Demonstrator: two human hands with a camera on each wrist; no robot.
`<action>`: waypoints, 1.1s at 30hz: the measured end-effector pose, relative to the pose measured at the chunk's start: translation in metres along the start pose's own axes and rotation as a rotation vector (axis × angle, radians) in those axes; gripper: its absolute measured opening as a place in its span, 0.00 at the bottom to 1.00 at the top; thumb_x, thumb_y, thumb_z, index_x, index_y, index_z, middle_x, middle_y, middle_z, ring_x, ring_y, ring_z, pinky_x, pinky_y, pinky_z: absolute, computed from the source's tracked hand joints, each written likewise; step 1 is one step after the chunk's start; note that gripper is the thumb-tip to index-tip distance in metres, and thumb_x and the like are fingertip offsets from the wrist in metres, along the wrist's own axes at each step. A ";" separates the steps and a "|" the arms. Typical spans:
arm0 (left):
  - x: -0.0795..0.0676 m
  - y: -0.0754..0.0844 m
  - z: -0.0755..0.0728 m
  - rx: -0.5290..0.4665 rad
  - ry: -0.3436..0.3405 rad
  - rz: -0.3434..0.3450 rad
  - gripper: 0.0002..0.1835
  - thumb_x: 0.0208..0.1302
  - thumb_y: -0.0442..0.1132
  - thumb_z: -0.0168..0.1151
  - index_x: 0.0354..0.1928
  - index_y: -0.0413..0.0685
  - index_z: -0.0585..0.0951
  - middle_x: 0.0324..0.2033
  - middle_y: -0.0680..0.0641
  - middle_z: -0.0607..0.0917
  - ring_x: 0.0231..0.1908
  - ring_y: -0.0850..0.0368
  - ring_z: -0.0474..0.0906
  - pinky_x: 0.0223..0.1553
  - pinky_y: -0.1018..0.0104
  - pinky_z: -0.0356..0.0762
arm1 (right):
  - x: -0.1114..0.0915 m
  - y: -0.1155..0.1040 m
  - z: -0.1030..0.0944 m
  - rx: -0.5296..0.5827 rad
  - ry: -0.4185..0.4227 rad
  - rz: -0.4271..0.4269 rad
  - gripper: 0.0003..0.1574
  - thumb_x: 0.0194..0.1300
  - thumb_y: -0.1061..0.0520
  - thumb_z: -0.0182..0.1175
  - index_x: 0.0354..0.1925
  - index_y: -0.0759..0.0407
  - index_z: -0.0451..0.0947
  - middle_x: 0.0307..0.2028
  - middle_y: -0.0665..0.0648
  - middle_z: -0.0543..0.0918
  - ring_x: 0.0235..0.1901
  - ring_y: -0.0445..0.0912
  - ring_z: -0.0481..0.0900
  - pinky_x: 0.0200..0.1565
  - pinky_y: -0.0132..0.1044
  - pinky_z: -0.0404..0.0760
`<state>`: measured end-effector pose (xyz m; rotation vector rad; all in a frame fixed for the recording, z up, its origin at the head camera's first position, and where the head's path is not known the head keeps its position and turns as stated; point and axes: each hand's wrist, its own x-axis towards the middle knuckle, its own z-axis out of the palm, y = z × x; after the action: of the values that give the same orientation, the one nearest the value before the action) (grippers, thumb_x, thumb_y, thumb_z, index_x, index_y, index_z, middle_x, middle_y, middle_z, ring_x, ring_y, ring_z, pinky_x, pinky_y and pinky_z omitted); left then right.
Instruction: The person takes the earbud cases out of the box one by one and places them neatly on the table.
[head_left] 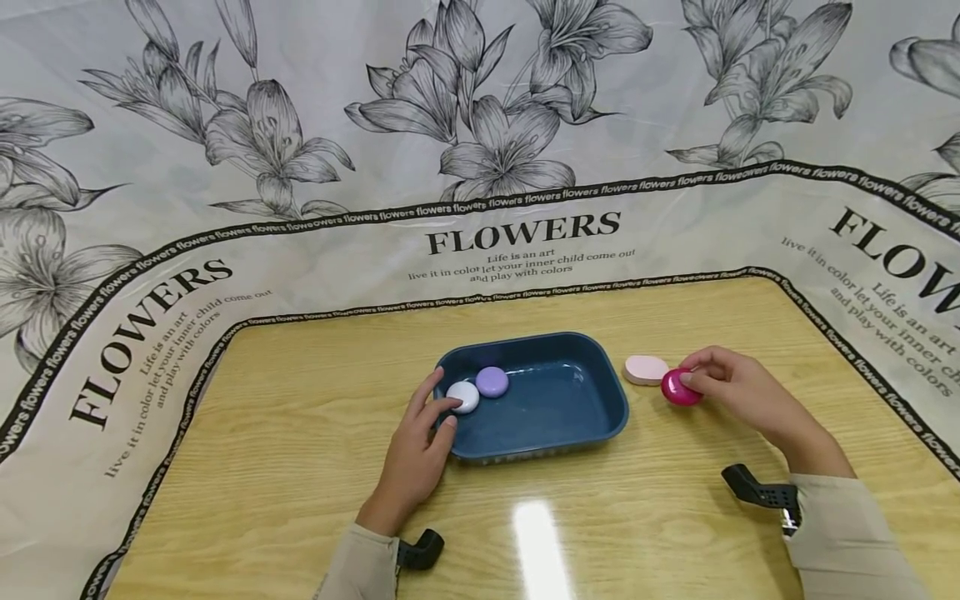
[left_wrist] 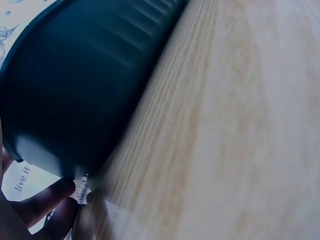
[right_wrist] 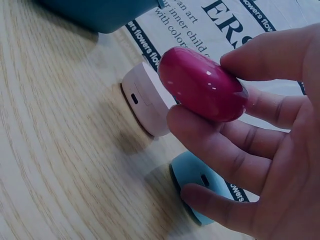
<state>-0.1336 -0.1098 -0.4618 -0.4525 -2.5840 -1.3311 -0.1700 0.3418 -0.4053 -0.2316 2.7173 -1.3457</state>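
My right hand (head_left: 727, 385) pinches a glossy magenta rounded case (right_wrist: 202, 85) between thumb and fingers, held up off the table. Just to its left stands a pale pink earbud charging case (right_wrist: 147, 100), its small port facing the right wrist camera. A light blue case (right_wrist: 202, 182) with a similar port shows below the fingers in that view; the head view hides it behind the hand. At the left end of a dark blue basin (head_left: 547, 417), my left hand (head_left: 416, 454) grips the wall, one fingertip reaching over the rim to the white round case (head_left: 463, 397) inside.
A lavender round case (head_left: 492, 382) lies in the basin beside the white one. The wooden table (head_left: 300, 442) extends around the basin, with a flower-printed curtain (head_left: 517, 275) along its back and sides. Black camera mounts sit on both wrists.
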 end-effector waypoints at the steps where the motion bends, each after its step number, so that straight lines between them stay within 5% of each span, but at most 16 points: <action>1: 0.000 0.000 0.000 -0.002 0.000 0.000 0.14 0.76 0.42 0.53 0.57 0.55 0.82 0.76 0.59 0.58 0.72 0.54 0.61 0.61 0.44 0.69 | -0.001 0.001 0.000 -0.003 0.000 -0.003 0.16 0.74 0.59 0.57 0.53 0.71 0.74 0.40 0.58 0.86 0.37 0.37 0.78 0.39 0.27 0.74; 17: 0.001 0.003 -0.001 -0.017 0.001 -0.008 0.15 0.77 0.42 0.52 0.58 0.53 0.81 0.76 0.60 0.58 0.71 0.54 0.61 0.59 0.45 0.70 | 0.000 0.008 -0.013 -0.068 -0.010 -0.004 0.15 0.75 0.58 0.56 0.52 0.69 0.76 0.42 0.60 0.86 0.38 0.35 0.77 0.41 0.24 0.71; 33: -0.001 0.003 0.000 -0.017 -0.009 -0.016 0.14 0.77 0.41 0.52 0.58 0.54 0.82 0.76 0.61 0.58 0.72 0.56 0.60 0.60 0.45 0.69 | -0.011 0.017 -0.024 -0.156 -0.090 0.096 0.18 0.76 0.52 0.56 0.52 0.66 0.77 0.42 0.57 0.80 0.40 0.41 0.72 0.40 0.31 0.72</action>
<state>-0.1316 -0.1084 -0.4593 -0.4418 -2.5911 -1.3600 -0.1646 0.3731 -0.4042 -0.1665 2.7218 -1.0732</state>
